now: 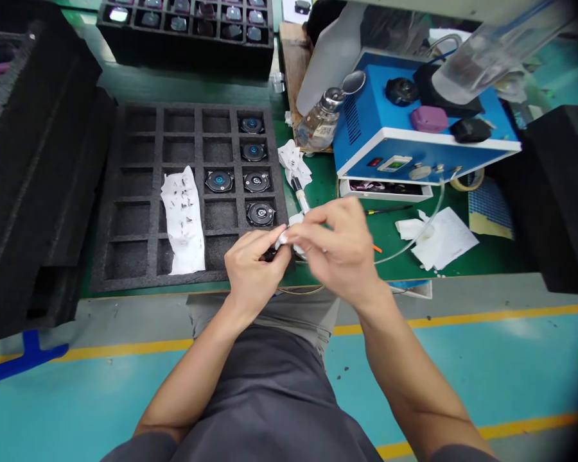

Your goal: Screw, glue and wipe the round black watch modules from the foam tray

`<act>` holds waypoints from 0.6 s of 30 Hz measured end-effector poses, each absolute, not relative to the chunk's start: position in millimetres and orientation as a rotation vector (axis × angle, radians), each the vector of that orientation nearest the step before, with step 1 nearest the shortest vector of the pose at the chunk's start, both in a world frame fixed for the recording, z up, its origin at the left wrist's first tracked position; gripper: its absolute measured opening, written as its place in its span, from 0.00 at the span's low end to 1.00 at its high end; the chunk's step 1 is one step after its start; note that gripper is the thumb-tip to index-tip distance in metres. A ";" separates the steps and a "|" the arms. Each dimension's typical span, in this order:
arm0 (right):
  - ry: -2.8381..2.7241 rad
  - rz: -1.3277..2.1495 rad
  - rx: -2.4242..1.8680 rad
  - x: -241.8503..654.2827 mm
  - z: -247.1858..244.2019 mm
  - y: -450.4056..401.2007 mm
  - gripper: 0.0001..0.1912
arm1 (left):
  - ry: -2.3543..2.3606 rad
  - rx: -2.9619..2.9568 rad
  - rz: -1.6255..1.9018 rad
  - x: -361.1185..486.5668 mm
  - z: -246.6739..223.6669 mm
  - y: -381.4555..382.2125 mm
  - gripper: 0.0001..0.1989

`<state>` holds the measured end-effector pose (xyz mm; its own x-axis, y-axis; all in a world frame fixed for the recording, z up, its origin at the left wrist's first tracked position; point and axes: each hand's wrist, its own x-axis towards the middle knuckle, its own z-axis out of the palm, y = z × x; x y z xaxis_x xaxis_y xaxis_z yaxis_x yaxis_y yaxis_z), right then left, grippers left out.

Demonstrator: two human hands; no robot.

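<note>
My left hand (254, 266) is closed around a small black part (270, 255), mostly hidden by the fingers; it may be a watch case like those in the tray. A crumpled white tissue (282, 239) is pinched in my right hand (343, 247), right at that part; the right hand is slightly blurred. Just left of my hands lies a black foam tray (120, 282) with several round black watch cases (261, 213) in its right-hand pockets. Across the tray rests a white paper strip (187, 224) bearing small dark bits.
A blue machine (366, 122) with a thin clear hose stands at the back right. Near it are a glass bottle (320, 122), a white-barrelled pen-like tool (300, 196) and white paper (446, 240). Black foam blocks (43, 160) rise at the left; another filled foam tray (187, 51) sits behind.
</note>
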<state>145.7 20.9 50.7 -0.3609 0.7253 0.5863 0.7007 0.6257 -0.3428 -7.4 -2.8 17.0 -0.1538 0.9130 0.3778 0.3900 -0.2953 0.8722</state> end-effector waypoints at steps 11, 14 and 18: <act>-1.981 0.190 -1.086 145.0 49.5 19.4 0.06 | 1.477 1.654 1.470 -7.1 15.4 -2.0 0.14; -2.073 0.205 -1.009 134.5 46.6 16.1 0.08 | 1.423 1.629 1.474 -10.1 15.7 -2.4 0.16; -1.950 0.209 -1.079 144.5 36.2 26.9 0.07 | 1.404 1.485 1.498 -12.1 20.3 -3.5 0.12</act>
